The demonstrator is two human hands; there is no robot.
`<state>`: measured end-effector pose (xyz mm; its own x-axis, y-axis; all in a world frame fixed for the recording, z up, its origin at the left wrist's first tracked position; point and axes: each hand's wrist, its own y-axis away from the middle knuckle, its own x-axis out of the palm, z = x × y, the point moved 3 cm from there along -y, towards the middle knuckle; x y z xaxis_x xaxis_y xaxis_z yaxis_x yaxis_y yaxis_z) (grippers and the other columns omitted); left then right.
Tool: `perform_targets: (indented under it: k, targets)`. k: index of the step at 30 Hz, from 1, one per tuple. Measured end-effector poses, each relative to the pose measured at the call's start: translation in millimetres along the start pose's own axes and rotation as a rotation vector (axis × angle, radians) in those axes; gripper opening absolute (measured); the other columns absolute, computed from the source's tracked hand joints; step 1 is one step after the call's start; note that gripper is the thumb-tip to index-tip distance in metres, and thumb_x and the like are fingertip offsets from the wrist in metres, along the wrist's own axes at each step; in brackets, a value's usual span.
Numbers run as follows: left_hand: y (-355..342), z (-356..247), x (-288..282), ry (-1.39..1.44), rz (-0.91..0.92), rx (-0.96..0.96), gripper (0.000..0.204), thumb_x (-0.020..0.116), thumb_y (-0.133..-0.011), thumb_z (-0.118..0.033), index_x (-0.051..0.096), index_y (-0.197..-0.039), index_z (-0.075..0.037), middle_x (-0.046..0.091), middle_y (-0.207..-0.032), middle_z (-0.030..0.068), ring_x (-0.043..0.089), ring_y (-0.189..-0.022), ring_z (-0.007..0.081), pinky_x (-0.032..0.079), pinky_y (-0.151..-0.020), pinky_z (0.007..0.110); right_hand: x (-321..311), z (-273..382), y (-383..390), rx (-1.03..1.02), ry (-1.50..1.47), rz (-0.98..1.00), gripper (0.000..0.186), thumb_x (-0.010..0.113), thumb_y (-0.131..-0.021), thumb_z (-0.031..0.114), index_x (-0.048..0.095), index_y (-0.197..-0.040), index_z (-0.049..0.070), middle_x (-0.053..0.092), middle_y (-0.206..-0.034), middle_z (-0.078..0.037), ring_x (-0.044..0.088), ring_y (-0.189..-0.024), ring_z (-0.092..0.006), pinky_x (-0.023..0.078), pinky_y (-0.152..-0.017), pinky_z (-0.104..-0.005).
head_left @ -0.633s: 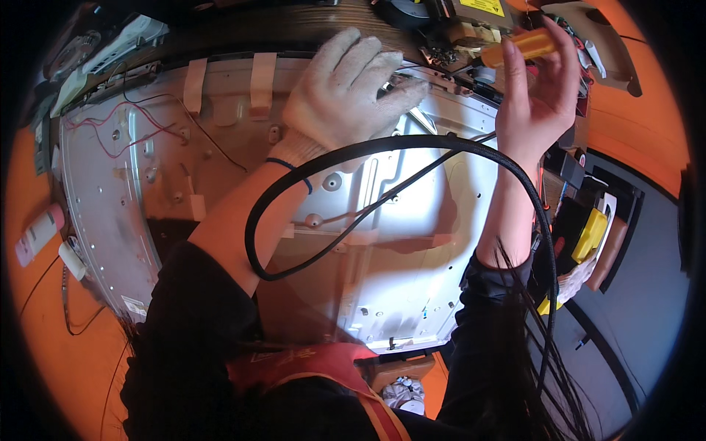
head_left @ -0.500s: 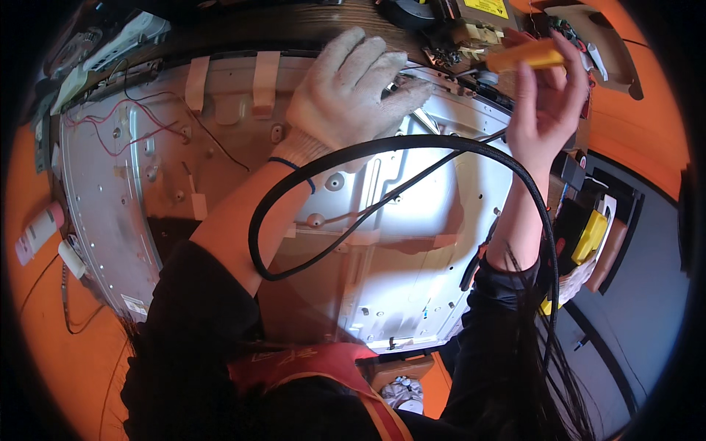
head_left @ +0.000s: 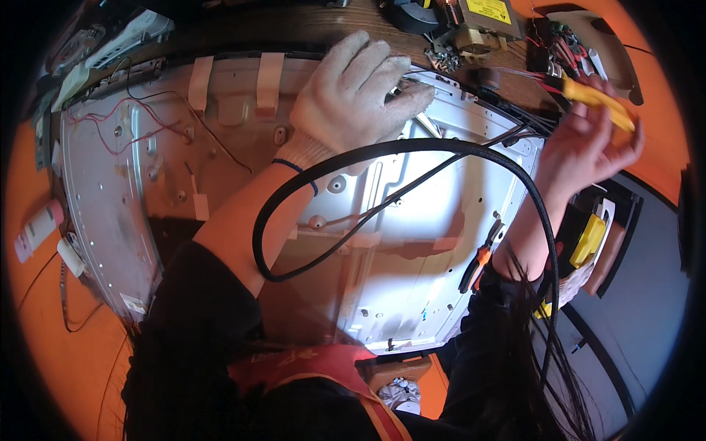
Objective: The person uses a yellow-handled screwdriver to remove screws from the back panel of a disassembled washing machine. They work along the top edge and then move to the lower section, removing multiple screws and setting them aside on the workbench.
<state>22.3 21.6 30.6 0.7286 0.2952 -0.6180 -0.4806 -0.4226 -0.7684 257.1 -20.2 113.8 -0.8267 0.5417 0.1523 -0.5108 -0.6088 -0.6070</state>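
Note:
My left hand [head_left: 357, 95], in a white knit glove, lies near the far edge of a large metal panel [head_left: 412, 294]. Its thumb and fingers close around a slim shiny metal piece [head_left: 426, 123], mostly hidden beneath the glove. To the far right, beyond the panel's corner, my bare right hand [head_left: 585, 147] holds a yellow-handled screwdriver [head_left: 599, 103]; its shaft is hard to make out. Orange-and-black pliers [head_left: 476, 266] rest on the panel's right side, beside my right forearm.
A thick black cable [head_left: 434, 145] loops across the view above the panel. Thin red wires [head_left: 151, 121] lie at the panel's left. Behind it, electronic parts stand near a yellow-labelled metal box [head_left: 485, 18]. A cardboard tray [head_left: 618, 59] with small tools sits far right.
My right hand has moved right with the screwdriver, away from the panel's far edge, and its handle has turned. The pliers have come into fuller view. My left hand stays nearly still.

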Motion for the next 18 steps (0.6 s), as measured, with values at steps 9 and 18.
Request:
perform_targets:
  k: [9,18]
  targets:
    - [1.2,-1.9,-0.9,-0.042,0.054,0.002,0.019,0.069,-0.073,-0.019,0.071,-0.090,-0.028,0.064,-0.094,0.0013,0.059,-0.097,0.0213,0.046,-0.097,0.040,21.5,-29.7,16.5,0.383,0.875,0.564,0.023,0.073,-0.081,0.010,0.066,-0.100,0.001,0.070,-0.084,-0.011,0.069,-0.080,-0.0183,0.054,-0.073,-0.0293]
    - [-0.7,-2.8,-4.0,-0.015,0.176,-0.014,0.020,0.065,-0.076,-0.019,0.072,-0.093,-0.027,0.064,-0.098,0.0032,0.057,-0.100,0.0234,0.043,-0.099,0.043,53.0,-68.8,39.6,0.220,1.100,1.101,0.014,0.065,-0.081,0.008,0.068,-0.093,0.001,0.067,-0.086,-0.021,0.065,-0.084,-0.0382,0.053,-0.077,-0.0434]
